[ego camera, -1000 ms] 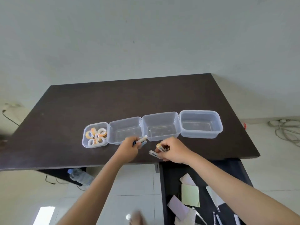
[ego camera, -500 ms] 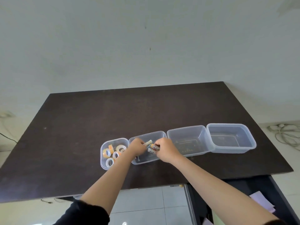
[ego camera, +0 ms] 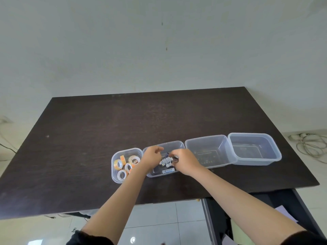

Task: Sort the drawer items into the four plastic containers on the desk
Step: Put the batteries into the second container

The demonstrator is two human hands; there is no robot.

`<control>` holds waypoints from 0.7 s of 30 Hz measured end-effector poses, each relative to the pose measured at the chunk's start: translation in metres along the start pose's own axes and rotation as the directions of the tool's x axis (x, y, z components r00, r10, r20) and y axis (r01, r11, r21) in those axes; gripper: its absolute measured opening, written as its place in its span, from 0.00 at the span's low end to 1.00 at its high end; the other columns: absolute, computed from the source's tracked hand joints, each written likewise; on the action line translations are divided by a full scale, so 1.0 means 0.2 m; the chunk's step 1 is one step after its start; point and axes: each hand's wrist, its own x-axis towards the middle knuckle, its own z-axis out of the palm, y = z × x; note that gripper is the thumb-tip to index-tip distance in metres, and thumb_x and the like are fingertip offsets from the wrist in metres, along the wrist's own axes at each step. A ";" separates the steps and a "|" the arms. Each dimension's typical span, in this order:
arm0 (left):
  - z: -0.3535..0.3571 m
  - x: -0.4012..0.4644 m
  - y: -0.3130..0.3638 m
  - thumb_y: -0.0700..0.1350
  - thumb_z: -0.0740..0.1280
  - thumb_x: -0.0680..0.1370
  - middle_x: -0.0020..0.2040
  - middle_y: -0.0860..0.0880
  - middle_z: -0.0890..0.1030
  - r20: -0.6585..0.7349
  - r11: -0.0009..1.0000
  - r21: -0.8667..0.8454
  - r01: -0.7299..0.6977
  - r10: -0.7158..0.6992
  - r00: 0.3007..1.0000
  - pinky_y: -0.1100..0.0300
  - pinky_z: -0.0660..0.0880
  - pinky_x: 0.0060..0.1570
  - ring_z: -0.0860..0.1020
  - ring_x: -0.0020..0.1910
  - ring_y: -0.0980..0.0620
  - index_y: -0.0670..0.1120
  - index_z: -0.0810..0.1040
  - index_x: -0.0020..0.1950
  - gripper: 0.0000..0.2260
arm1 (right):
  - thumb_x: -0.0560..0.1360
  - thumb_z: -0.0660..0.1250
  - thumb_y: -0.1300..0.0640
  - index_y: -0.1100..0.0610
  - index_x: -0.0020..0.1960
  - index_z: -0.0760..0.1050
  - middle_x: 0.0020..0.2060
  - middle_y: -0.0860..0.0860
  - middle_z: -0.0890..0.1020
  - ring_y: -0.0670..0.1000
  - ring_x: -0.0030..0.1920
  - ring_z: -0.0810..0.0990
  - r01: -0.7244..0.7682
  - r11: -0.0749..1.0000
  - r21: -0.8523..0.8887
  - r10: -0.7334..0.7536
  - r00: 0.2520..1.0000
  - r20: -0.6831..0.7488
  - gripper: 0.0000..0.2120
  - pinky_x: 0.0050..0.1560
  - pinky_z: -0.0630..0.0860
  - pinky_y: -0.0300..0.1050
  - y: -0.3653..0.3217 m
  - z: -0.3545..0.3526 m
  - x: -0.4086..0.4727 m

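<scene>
The tabletop (ego camera: 88, 138) is dark brown with a fine wood grain. All four containers (ego camera: 254, 147) are clear, colourless plastic. The tape rolls (ego camera: 123, 165) are orange, yellow and white. The small items (ego camera: 166, 161) are white with dark blue markings. The sleeves (ego camera: 88, 238) are black. The floor tiles (ego camera: 155, 216) are pale grey.

Two bare forearms are reaching forward from dark short sleeves, converging ahead. The left hand (ego camera: 151, 157) is curling its fingers loosely inward. The right hand (ego camera: 184, 160) is hovering just beside it, knuckles up, fingers bent downward.
</scene>
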 end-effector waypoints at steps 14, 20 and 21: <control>0.61 -0.59 0.05 0.36 0.60 0.77 0.48 0.50 0.82 -0.162 0.994 0.007 -0.105 0.104 0.981 0.61 0.73 0.52 0.79 0.50 0.51 0.45 0.80 0.50 0.10 | 0.72 0.69 0.62 0.56 0.48 0.82 0.43 0.51 0.83 0.50 0.41 0.79 0.257 0.954 0.152 -0.259 0.966 -0.006 0.06 0.46 0.78 0.47 0.45 -0.17 -0.49; 1.22 -0.82 0.06 0.40 0.60 0.78 0.47 0.52 0.79 0.042 0.998 0.045 -0.036 0.035 0.999 0.66 0.72 0.43 0.77 0.47 0.54 0.46 0.78 0.55 0.09 | 0.73 0.68 0.60 0.55 0.51 0.81 0.44 0.49 0.83 0.47 0.42 0.80 0.090 0.992 0.092 -0.102 0.985 0.136 0.07 0.48 0.80 0.46 1.04 -0.22 -0.85; 1.31 -0.86 0.06 0.40 0.60 0.78 0.47 0.53 0.79 0.066 0.998 0.048 -0.027 0.024 0.998 0.66 0.71 0.43 0.77 0.47 0.55 0.46 0.78 0.55 0.09 | 0.73 0.68 0.60 0.54 0.50 0.81 0.43 0.48 0.83 0.47 0.42 0.80 0.049 0.996 0.076 -0.060 0.986 0.156 0.07 0.47 0.80 0.46 1.15 -0.22 -0.90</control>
